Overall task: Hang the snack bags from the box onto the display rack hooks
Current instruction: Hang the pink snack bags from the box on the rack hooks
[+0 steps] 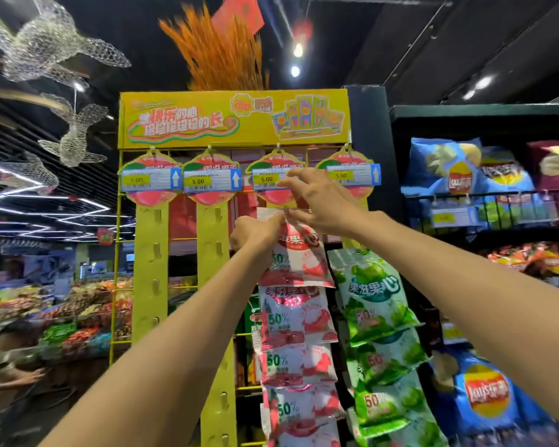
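I see a red-and-white snack bag (pixel 299 253) hanging upright at the top of the third strip of the yellow display rack (pixel 149 269), above four matching bags.

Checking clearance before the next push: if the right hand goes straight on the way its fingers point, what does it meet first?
Probably the price tag on the third strip; the right hand points up-left and its fingertips already overlap it, though depth is unclear.
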